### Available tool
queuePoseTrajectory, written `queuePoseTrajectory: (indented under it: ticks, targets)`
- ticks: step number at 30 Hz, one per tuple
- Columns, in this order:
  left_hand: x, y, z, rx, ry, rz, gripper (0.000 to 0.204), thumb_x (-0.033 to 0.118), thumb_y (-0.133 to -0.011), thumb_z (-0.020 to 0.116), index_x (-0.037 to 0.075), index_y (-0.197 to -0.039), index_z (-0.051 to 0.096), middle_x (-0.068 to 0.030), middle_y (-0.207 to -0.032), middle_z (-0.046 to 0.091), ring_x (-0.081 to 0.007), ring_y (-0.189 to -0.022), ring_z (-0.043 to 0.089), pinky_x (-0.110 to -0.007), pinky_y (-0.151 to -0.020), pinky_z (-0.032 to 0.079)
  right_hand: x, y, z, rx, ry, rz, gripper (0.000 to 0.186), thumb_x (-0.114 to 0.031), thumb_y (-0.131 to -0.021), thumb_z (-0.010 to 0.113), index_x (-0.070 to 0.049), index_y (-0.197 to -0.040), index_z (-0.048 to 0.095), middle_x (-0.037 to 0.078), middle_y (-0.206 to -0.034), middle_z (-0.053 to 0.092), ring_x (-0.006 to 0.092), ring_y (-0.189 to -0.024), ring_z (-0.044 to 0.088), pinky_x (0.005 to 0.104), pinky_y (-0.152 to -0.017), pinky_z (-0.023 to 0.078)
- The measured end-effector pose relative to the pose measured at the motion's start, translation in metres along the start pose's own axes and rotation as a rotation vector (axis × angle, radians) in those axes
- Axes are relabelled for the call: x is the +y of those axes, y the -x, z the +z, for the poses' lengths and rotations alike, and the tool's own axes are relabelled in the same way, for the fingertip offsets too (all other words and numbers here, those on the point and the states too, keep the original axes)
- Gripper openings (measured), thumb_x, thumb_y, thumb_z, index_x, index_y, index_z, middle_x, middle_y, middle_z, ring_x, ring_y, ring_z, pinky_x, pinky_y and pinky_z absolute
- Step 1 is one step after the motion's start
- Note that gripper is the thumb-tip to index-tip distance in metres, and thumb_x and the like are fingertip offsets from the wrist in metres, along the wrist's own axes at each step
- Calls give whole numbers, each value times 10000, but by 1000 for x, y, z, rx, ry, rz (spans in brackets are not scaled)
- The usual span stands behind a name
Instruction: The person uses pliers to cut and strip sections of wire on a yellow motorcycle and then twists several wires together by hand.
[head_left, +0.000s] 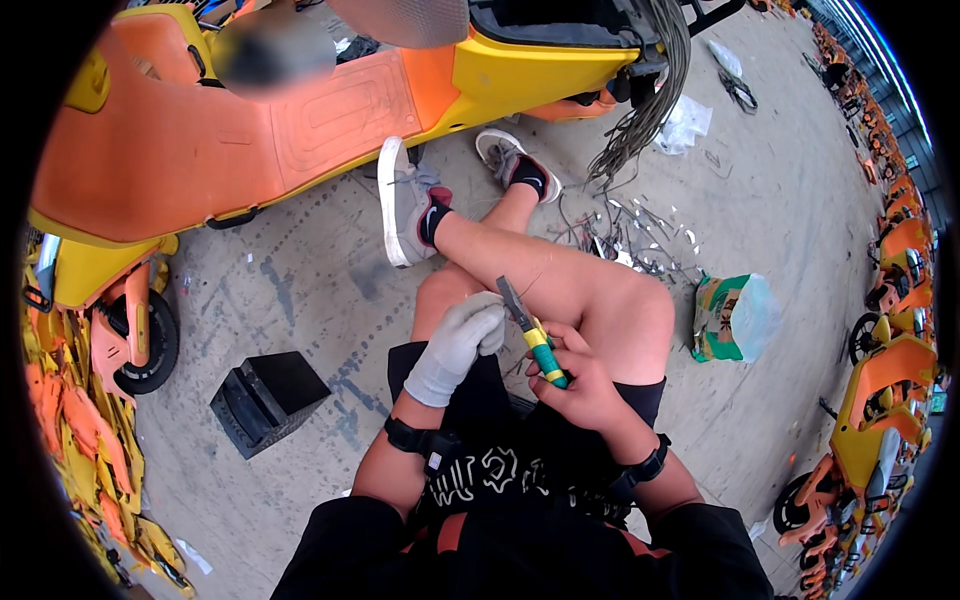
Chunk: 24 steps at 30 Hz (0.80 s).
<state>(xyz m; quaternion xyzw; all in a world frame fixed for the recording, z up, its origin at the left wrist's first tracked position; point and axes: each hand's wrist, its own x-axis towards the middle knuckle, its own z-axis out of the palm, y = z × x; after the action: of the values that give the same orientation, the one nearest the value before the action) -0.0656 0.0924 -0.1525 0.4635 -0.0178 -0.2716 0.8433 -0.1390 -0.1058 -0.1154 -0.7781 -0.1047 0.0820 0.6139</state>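
Note:
My left hand [456, 345], in a pale work glove, is closed above my lap with its fingertips pinched together. Whatever lies between them is too small to make out. Bare and wrapped round green-and-yellow handles, my right hand [577, 378] grips a pair of pliers [540, 350]. The dark jaws of the pliers point up and away from me, right beside the gloved fingertips. A thin strand seems to show near the jaws, over my crossed legs.
A yellow-and-orange scooter [330, 115] stands ahead, with a bundle of grey cables [665, 85] hanging from its right end. Wire scraps [640, 235] litter the floor by a green bag [722, 318]. A black box [268, 402] sits left. More scooters [880, 400] line the right.

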Motion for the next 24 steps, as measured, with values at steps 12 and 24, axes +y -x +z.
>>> queuePoseTrajectory:
  ticks: [12,24]
  targets:
    - [14,8,10,95,-126,28,171,122,-981,509,-10,-1004,616,46,-653,451,-30,-549,375,-216,-498,290,-9,1,0,-9,67,23,96,10,-795,700,15,-888,675,137,-1256,561,242,-1130,575,348,-928,480]
    - [45,32,41,152,-509,34,213,137,-964,531,-18,-989,675,39,-692,503,-35,-611,426,-224,-538,353,-19,18,0,-44,87,48,120,4,-805,693,4,-924,673,132,-1197,596,243,-1214,519,375,-980,454]
